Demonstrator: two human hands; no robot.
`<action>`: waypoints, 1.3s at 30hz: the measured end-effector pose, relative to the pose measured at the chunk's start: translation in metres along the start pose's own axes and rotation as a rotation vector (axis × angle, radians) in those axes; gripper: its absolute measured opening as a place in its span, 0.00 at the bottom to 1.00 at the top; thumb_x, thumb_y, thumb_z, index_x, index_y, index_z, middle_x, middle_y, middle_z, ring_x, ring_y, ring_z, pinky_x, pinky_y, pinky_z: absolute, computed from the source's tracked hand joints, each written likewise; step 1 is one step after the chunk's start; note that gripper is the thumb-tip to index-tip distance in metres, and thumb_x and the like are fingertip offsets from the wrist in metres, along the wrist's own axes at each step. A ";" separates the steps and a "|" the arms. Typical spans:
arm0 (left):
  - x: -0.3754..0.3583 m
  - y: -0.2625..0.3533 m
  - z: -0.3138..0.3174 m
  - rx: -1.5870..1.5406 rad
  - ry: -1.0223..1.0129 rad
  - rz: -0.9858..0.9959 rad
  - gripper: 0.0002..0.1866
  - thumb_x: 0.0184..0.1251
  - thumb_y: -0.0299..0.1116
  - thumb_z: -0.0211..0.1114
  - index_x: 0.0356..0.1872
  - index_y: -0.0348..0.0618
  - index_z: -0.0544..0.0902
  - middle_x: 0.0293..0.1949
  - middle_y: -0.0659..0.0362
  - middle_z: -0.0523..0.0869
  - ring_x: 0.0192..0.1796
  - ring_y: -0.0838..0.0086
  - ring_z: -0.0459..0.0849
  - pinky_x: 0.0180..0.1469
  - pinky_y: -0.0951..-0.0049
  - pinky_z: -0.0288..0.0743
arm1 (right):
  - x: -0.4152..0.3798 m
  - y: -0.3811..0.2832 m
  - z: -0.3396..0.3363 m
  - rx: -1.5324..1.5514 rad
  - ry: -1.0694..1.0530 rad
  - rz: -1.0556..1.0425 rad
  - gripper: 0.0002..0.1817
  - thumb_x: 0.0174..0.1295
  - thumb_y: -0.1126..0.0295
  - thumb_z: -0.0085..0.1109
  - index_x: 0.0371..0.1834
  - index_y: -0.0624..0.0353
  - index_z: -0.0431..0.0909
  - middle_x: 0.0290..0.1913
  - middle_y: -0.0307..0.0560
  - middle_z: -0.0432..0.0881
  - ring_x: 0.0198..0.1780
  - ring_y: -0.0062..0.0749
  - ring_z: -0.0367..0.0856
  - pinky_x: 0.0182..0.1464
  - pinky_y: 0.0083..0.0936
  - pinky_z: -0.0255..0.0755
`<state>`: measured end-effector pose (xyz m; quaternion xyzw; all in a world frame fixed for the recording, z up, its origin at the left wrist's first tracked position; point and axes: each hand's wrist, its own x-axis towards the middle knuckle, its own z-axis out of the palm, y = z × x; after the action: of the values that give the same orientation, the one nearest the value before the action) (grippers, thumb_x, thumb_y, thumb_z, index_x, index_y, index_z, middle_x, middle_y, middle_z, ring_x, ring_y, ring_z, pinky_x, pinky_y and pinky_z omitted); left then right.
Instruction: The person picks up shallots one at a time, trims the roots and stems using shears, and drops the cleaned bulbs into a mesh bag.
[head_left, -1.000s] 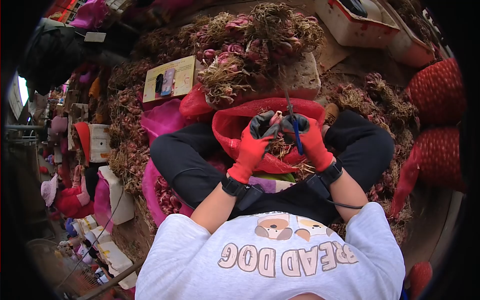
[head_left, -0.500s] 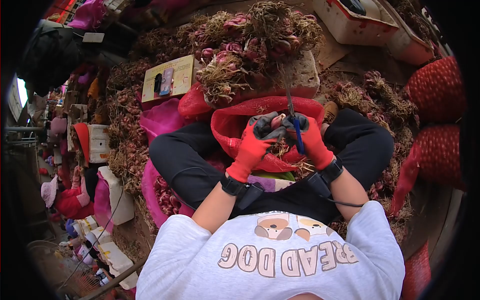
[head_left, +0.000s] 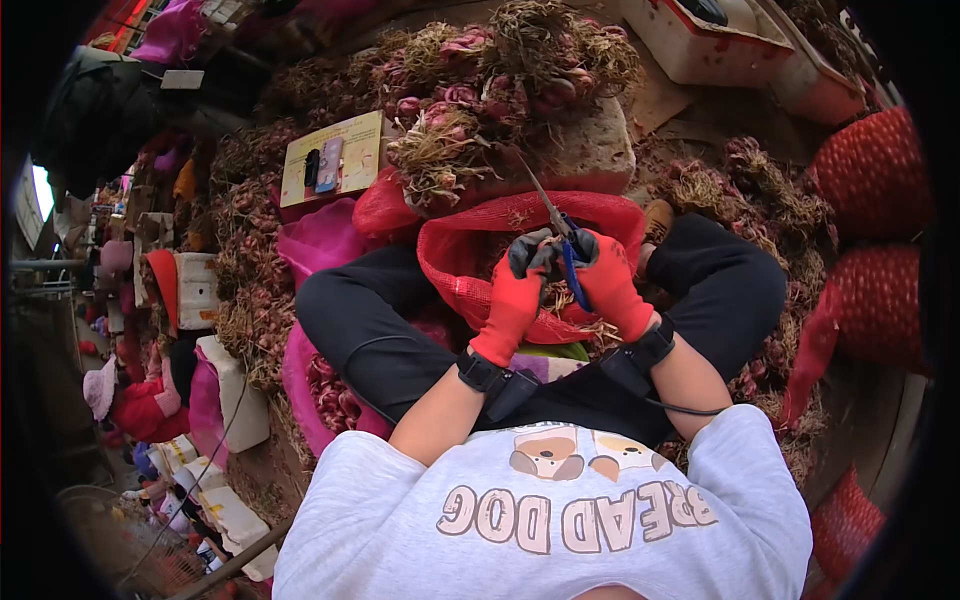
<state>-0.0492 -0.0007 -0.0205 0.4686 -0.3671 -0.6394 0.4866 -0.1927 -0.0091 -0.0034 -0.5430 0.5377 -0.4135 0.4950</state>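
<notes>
Both my hands wear red gloves with dark fingertips and meet over the mouth of a red mesh sack point(head_left: 470, 262) between my knees. My right hand point(head_left: 606, 283) is closed around blue-handled scissors point(head_left: 562, 250), blades pointing up and to the left. My left hand point(head_left: 520, 290) pinches a small shallot against the scissors; the bulb is mostly hidden by the fingers. Dry roots and stems point(head_left: 575, 305) lie in my lap under the hands.
A heap of rooted shallots point(head_left: 500, 90) sits on a block beyond the sack. Filled red mesh bags point(head_left: 872, 180) stand at right, a white crate point(head_left: 715, 45) at top right, a card with a phone point(head_left: 335, 158) at left. Shallots cover the ground around.
The scissors have tilted from nearly upright to leaning left. Both hands have drawn slightly closer together and shifted a little left; the pink bulb seen earlier is now covered.
</notes>
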 end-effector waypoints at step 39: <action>0.004 0.004 -0.027 0.103 -0.234 -0.272 0.14 0.72 0.31 0.50 0.52 0.39 0.77 0.45 0.59 0.81 0.44 0.73 0.81 0.47 0.76 0.78 | 0.006 0.014 0.000 0.239 -0.107 0.059 0.10 0.56 0.75 0.62 0.41 0.67 0.79 0.33 0.40 0.83 0.30 0.18 0.78 0.33 0.18 0.74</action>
<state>-0.0227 -0.0063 -0.0252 0.4609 -0.3867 -0.7296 0.3251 -0.1949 -0.0138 -0.0176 -0.4852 0.4731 -0.4307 0.5961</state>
